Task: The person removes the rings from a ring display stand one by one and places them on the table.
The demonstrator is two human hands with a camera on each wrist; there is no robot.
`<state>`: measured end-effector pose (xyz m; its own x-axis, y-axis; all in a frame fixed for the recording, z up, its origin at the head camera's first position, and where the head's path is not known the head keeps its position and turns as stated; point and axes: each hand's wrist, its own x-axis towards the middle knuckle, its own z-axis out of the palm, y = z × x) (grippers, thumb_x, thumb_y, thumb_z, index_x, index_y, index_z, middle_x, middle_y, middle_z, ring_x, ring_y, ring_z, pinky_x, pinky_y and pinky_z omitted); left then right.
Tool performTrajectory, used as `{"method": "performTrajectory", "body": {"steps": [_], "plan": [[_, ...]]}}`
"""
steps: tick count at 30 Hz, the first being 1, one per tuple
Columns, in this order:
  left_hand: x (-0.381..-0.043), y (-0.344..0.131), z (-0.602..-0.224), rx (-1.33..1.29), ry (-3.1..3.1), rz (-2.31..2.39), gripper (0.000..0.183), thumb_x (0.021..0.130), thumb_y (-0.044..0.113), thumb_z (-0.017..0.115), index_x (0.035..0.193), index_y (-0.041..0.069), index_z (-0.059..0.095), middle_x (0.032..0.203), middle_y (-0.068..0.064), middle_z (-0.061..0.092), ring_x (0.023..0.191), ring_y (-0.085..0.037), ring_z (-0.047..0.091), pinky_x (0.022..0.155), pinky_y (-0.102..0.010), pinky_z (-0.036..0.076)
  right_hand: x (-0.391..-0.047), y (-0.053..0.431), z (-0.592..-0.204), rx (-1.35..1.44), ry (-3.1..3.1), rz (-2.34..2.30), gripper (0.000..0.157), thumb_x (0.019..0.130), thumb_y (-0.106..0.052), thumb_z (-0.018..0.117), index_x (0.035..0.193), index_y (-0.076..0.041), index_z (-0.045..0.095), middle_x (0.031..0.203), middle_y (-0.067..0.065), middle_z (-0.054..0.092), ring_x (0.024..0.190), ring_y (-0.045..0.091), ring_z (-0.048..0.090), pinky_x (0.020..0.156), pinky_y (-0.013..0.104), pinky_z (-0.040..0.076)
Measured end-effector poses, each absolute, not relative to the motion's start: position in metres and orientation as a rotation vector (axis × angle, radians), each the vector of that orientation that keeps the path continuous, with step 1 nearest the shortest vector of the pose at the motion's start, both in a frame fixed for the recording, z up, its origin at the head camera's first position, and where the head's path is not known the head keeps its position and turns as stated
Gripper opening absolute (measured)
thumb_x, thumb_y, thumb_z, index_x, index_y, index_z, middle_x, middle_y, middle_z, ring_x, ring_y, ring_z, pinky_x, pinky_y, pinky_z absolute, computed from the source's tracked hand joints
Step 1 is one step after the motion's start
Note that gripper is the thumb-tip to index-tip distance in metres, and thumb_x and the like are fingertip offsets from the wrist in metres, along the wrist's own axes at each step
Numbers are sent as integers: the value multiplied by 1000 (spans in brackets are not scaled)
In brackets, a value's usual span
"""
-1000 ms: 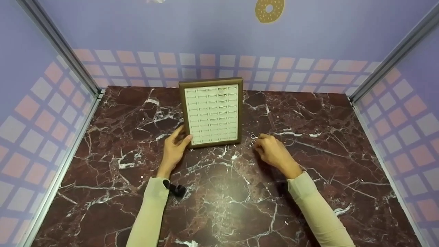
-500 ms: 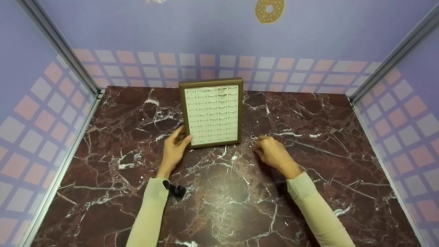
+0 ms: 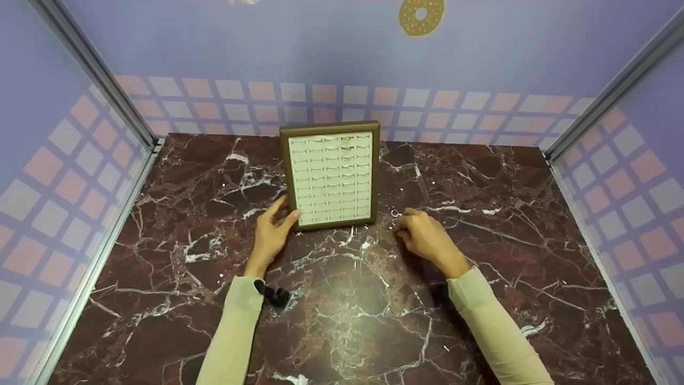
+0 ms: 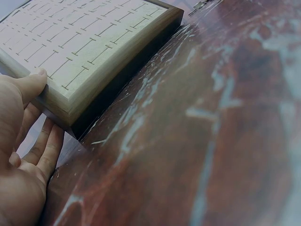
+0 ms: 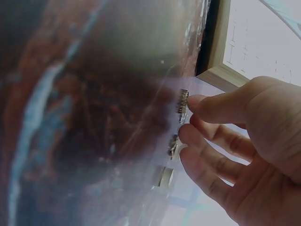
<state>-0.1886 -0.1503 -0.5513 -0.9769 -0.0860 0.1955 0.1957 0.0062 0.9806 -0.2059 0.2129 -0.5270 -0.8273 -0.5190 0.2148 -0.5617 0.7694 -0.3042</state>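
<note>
My left hand grips the lower left corner of a brown wooden display frame, its thumb on the front. The frame leans upright and has a white slotted panel; a few rings sit in slots near its top. In the left wrist view, the thumb presses the frame's edge and other fingers lie behind and below. To the right of the frame my right hand rests low over the table, fingers loosely bent. Several loose rings lie right at its fingertips; another ring stands just beyond them.
The dark red marbled table reflects light at the front. Purple walls with pink and white squares enclose it at the back and sides, with metal corner posts. A black strap device is on the left wrist.
The frame and left hand hold their place. My right fingers shift slightly among the loose rings; a ring that showed beyond the knuckles half a second ago is out of sight now.
</note>
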Motion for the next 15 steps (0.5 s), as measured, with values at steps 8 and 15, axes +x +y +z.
{"method": "performTrajectory", "body": {"steps": [8,15], "plan": [[-188,-150,-552,-99,-2077,-2073,55,92,4,72,142,-5,51,131,-27,59,116,-42,59,102,-43,52,-213,203,-511,863,-2732,570,22,76,8,68,91,-6,74,86,3,60,71,22,61,62,38,57],[-189,-150,-550,-97,-2101,-2079,56,93,6,71,144,-3,50,133,-25,59,117,-39,60,103,-41,52,-224,187,-487,869,-2606,681,16,82,5,70,95,-4,73,91,5,62,73,19,59,65,31,55]]}}
